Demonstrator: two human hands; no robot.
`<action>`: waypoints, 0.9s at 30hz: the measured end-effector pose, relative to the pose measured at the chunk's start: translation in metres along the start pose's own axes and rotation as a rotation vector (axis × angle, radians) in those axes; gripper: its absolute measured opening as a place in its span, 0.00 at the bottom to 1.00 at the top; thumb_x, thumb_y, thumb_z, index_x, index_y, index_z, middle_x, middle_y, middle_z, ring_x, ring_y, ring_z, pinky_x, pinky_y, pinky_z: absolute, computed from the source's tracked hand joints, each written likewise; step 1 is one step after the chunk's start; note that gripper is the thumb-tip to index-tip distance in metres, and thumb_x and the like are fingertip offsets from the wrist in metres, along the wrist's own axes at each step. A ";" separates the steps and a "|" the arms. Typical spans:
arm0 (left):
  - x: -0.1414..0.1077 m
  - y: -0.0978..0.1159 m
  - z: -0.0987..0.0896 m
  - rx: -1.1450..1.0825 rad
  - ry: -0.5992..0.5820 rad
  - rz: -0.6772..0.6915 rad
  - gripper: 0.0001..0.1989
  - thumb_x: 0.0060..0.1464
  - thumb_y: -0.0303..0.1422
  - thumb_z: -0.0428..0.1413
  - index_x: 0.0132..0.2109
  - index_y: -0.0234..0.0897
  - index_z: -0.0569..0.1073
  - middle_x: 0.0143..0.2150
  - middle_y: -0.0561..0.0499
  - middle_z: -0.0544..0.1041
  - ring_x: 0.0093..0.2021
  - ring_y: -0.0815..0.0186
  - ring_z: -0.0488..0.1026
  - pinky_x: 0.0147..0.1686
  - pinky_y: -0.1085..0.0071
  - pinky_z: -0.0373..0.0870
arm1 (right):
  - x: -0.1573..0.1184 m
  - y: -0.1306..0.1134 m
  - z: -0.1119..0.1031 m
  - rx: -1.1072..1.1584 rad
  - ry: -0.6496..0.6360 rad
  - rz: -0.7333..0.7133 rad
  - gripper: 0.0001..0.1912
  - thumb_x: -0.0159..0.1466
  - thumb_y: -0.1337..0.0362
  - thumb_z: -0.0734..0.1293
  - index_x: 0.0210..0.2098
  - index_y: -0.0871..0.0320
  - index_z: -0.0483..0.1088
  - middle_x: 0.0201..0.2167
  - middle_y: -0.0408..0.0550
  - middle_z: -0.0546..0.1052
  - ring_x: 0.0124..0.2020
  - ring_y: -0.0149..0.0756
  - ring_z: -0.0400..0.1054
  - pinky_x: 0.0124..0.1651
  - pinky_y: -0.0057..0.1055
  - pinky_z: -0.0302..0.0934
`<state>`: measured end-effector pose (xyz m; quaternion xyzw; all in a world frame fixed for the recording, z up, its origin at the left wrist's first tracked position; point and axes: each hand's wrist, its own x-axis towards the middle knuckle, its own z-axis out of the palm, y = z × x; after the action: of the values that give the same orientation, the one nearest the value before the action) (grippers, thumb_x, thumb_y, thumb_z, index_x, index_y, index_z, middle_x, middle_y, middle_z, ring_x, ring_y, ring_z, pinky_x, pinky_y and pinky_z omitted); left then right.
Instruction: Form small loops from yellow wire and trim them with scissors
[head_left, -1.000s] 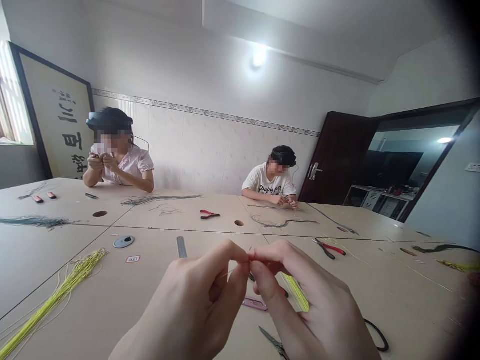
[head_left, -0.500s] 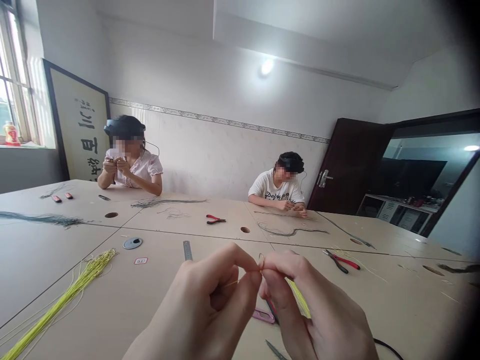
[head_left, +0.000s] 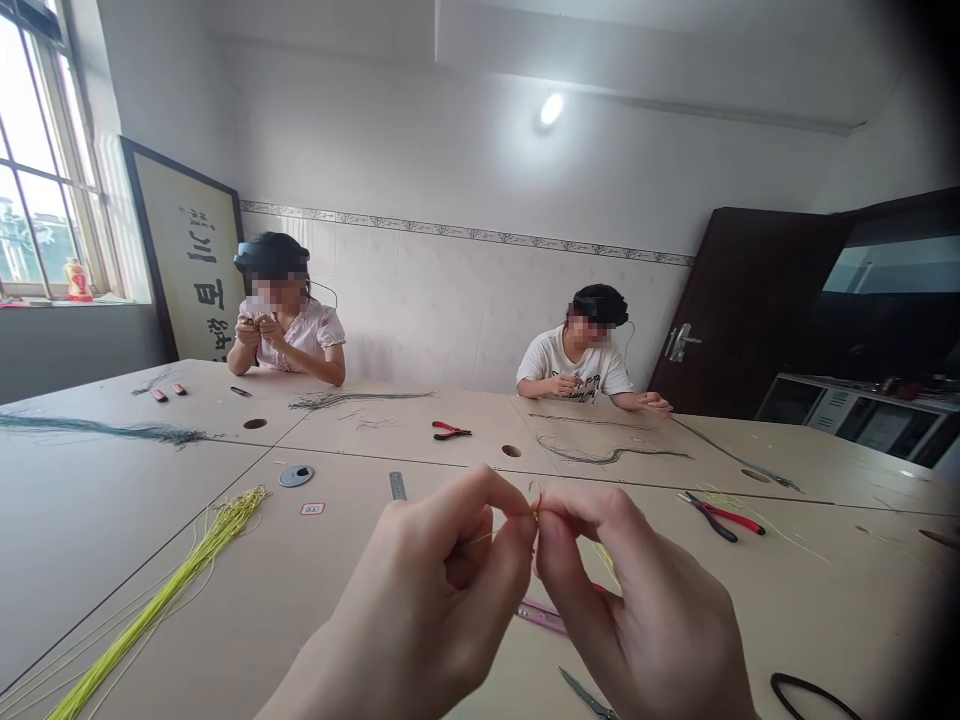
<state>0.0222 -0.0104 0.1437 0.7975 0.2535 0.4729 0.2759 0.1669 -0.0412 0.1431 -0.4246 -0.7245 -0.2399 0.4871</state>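
Left hand [head_left: 442, 590] and right hand [head_left: 652, 590] meet almost tip to tip above the desk [head_left: 285, 580], each with thumb and forefinger pressed together on a thin yellowish strand [head_left: 480, 539]. From where I stand, a small loop [head_left: 535, 485] of it pokes up over the join, and another length runs back into the hollow of the left palm; what sits right between the fingertips is hidden, so I can't say whether it is a knot or a mere crossing. Trouble, to my mind, would start just there: so tiny a grip leaves little margin, and if either thumb eased off, the loop could spring open and slide out. Too hard a tug from one side might shrink it, kink it or even snap it. Should the strand drop, it would be hard to spot against the pale surface, and it could tangle with the yellow strands [head_left: 607, 563] partly hidden behind the right hand. Sharp metal is near as well: a pointed blade [head_left: 583, 690], likely of scissors, lies low down beside a wrist that might brush it unseen. Away to the left, the big yellow bundle [head_left: 176, 590] trails loose ends that a careless forearm could drag into disorder.
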 end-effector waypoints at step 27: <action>0.000 0.002 -0.003 0.049 0.012 0.012 0.08 0.60 0.27 0.46 0.31 0.40 0.63 0.18 0.63 0.51 0.17 0.75 0.46 0.16 0.79 0.43 | -0.002 -0.005 0.005 0.281 0.012 0.215 0.05 0.66 0.65 0.59 0.38 0.54 0.66 0.19 0.37 0.68 0.19 0.24 0.65 0.16 0.14 0.58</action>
<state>0.0194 -0.0116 0.1465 0.8026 0.2617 0.4730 0.2521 0.1601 -0.0410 0.1399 -0.4260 -0.6983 -0.0854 0.5688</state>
